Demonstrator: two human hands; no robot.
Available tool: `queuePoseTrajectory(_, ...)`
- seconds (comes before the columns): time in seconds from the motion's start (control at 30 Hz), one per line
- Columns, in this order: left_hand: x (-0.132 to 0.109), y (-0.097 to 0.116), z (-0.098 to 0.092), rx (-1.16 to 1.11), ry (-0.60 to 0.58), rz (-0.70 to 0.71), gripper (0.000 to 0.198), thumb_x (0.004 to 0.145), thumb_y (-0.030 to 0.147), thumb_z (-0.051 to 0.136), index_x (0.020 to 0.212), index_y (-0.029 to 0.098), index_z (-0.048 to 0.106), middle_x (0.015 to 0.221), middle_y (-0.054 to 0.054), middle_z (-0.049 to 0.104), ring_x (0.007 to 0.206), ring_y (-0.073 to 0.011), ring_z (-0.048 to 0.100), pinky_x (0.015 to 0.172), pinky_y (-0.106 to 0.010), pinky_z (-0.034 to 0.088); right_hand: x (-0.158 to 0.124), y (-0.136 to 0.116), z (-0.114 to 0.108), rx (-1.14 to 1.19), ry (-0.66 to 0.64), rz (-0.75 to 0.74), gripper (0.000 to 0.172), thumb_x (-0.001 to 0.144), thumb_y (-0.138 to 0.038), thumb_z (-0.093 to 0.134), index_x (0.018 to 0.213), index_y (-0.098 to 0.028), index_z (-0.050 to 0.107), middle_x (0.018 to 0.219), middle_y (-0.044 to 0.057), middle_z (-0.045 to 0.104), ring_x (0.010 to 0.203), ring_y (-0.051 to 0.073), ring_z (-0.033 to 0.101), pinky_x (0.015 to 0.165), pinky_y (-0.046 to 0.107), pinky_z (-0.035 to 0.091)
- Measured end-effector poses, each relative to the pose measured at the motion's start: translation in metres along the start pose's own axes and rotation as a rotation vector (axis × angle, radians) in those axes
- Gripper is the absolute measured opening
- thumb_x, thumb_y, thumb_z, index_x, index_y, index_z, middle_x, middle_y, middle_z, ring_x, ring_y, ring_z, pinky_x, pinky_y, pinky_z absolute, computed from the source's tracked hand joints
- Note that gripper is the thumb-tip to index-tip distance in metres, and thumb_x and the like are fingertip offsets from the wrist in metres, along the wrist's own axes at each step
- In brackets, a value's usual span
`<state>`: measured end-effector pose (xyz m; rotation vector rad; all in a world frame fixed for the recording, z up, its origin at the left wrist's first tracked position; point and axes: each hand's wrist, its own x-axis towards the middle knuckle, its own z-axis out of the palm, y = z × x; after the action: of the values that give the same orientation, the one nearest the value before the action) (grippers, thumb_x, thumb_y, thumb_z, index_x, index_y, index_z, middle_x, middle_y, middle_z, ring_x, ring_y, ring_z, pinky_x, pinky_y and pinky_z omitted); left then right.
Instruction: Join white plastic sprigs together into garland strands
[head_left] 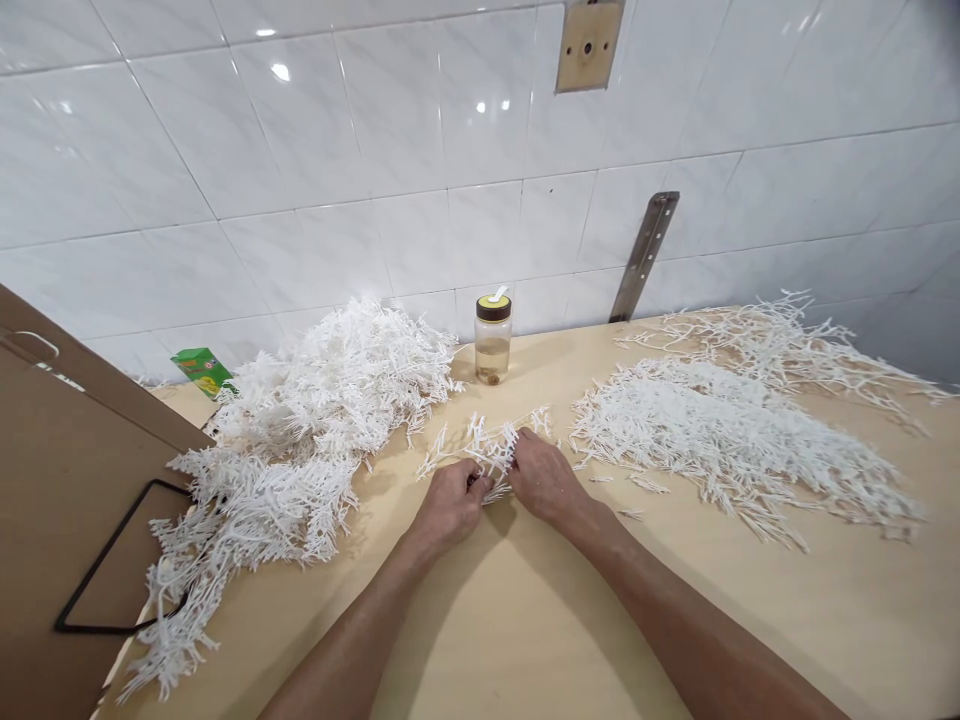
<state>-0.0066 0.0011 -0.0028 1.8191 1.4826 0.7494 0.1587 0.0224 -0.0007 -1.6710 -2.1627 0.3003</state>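
Observation:
Between my two hands is a white branching plastic sprig (486, 445), held just above the table. My left hand (453, 500) pinches its lower left part, fingers closed. Closed on its right side is my right hand (546, 478), with the fingertips turned inward and partly hidden. A large heap of similar white sprigs (330, 390) lies to the left. On the right lies a pile of short white pieces (720, 435), and behind it a looser pile of long, bare white stems (780, 345).
A lidded clear bottle (493, 345) with pale liquid stands near the tiled wall (375, 130). At the left are a brown board (67, 480), a black wire frame (105, 560) and a green carton (201, 370). A metal bracket (646, 255) leans against the wall over the wooden table (480, 620).

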Motion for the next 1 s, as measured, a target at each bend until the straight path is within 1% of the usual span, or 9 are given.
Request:
queuePoseTrajectory(0.07,0.002,-0.003,0.002,-0.062,0.007,0.000,0.024,0.082,0.035,0.050,0.064,0.019,0.048,0.057,0.004,0.043,0.056,-0.0119,0.039,0.053,-0.025,0.027,0.002,0.005,-0.003,0.104,0.044,0.081,0.012,0.075,-0.006,0.048,0.076,-0.018,0.051,0.077,0.004,0.058,0.068,0.015,0.050,0.061,0.025,0.033)
queuePoseTrajectory(0.13,0.004,-0.007,0.004,-0.132,0.018,0.005,0.027,0.083,0.039,0.050,0.065,0.019,0.048,0.058,0.004,0.042,0.056,-0.0115,0.039,0.053,-0.024,0.028,0.002,0.008,-0.007,0.286,0.018,0.143,0.010,0.074,-0.011,0.049,0.070,-0.020,0.048,0.064,-0.001,0.053,0.060,0.013,0.048,0.056,0.024,0.032)
queuePoseTrajectory(0.27,0.007,-0.011,0.005,-0.205,0.054,0.006,0.027,0.082,0.042,0.050,0.068,0.019,0.050,0.059,0.004,0.044,0.057,-0.0114,0.040,0.053,-0.023,0.030,0.000,0.013,-0.010,0.726,-0.185,0.196,0.010,0.077,-0.023,0.053,0.070,-0.020,0.047,0.051,-0.006,0.045,0.044,0.010,0.043,0.044,0.023,0.030)
queuePoseTrajectory(0.4,0.005,-0.005,0.002,-0.190,0.103,-0.004,0.031,0.084,0.044,0.048,0.065,0.019,0.048,0.058,0.004,0.045,0.056,-0.0117,0.041,0.053,-0.024,0.031,-0.001,0.016,-0.009,0.926,-0.356,0.219,0.020,0.078,-0.035,0.063,0.076,-0.016,0.057,0.056,-0.003,0.055,0.042,0.009,0.049,0.042,0.022,0.033)
queuePoseTrajectory(0.6,0.000,0.004,0.001,-0.085,0.135,-0.007,0.031,0.086,0.043,0.045,0.066,0.020,0.049,0.058,0.003,0.048,0.055,-0.0125,0.042,0.054,-0.024,0.031,-0.002,0.014,-0.020,1.066,-0.537,0.210,0.038,0.074,-0.050,0.071,0.075,-0.013,0.062,0.068,0.003,0.065,0.057,0.012,0.064,0.049,0.020,0.039)
queuePoseTrajectory(0.7,0.000,0.004,0.002,-0.027,0.149,0.009,0.026,0.087,0.038,0.045,0.071,0.019,0.054,0.061,0.002,0.052,0.056,-0.0129,0.044,0.056,-0.024,0.031,-0.001,0.013,-0.019,1.070,-0.549,0.250,0.046,0.073,-0.057,0.070,0.076,-0.012,0.062,0.069,0.004,0.066,0.057,0.013,0.065,0.048,0.019,0.038)
queuePoseTrajectory(0.77,0.000,0.004,0.002,-0.010,0.166,0.023,0.026,0.087,0.038,0.045,0.072,0.019,0.055,0.063,0.001,0.055,0.058,-0.0130,0.045,0.057,-0.025,0.032,-0.001,0.013,-0.013,1.038,-0.503,0.275,0.044,0.073,-0.055,0.070,0.073,-0.012,0.061,0.064,0.003,0.064,0.053,0.012,0.064,0.045,0.020,0.036)
queuePoseTrajectory(0.87,0.000,0.003,0.003,-0.044,0.171,0.017,0.030,0.087,0.043,0.047,0.071,0.019,0.056,0.062,0.002,0.053,0.058,-0.0129,0.045,0.057,-0.024,0.033,0.000,0.012,-0.005,0.983,-0.445,0.265,0.033,0.073,-0.043,0.071,0.064,-0.014,0.057,0.057,0.001,0.059,0.047,0.013,0.061,0.041,0.020,0.034)
queuePoseTrajectory(1.0,0.002,0.001,0.004,-0.157,0.153,-0.013,0.030,0.086,0.043,0.049,0.072,0.018,0.055,0.062,0.002,0.053,0.060,-0.0128,0.046,0.057,-0.024,0.034,-0.002,0.009,-0.004,0.964,-0.441,0.205,0.024,0.074,-0.033,0.066,0.061,-0.015,0.055,0.056,0.000,0.057,0.048,0.014,0.063,0.039,0.020,0.035)
